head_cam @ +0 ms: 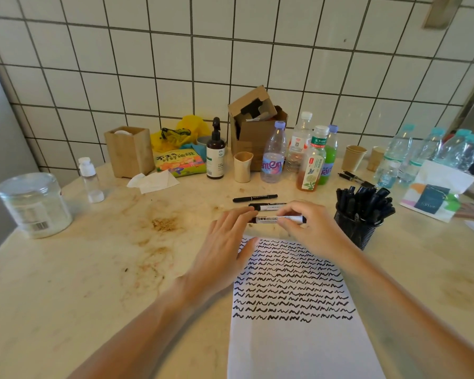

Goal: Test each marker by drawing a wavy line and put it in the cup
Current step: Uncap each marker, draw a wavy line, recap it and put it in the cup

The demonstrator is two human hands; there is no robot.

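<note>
Markers are the matter here, and one white-barrelled marker (281,219) is being held level just above the far edge of the paper (298,324), near the middle of the desk (93,283).

Starting from the left, the left hand (225,242) is reaching to the marker's dark left end with its fingers nearly straight. Whether the fingertips are really gripping that end or only touching it, I cannot tell, because they are hiding it. The heel of this hand is lying over the far left corner of the paper. To the right, the right hand (304,228) is pinching the barrel between thumb and curled fingers, so it is clamped on the marker.

I judge that the step in hand is taking off or putting on the cap; which of the two is not clear. To do it well, the right hand should be keeping a firm pinch on the barrel while the left one is pulling or pushing straight along it, not bending it. The paper should be staying pressed flat, and the wavy line should go into the free white part below the last row.

Two more markers (255,198) are lying just behind, toward the far edge. At the right stands the black mesh cup (356,231), already crowded, so the marker should be entering it upright, into a gap.
</note>
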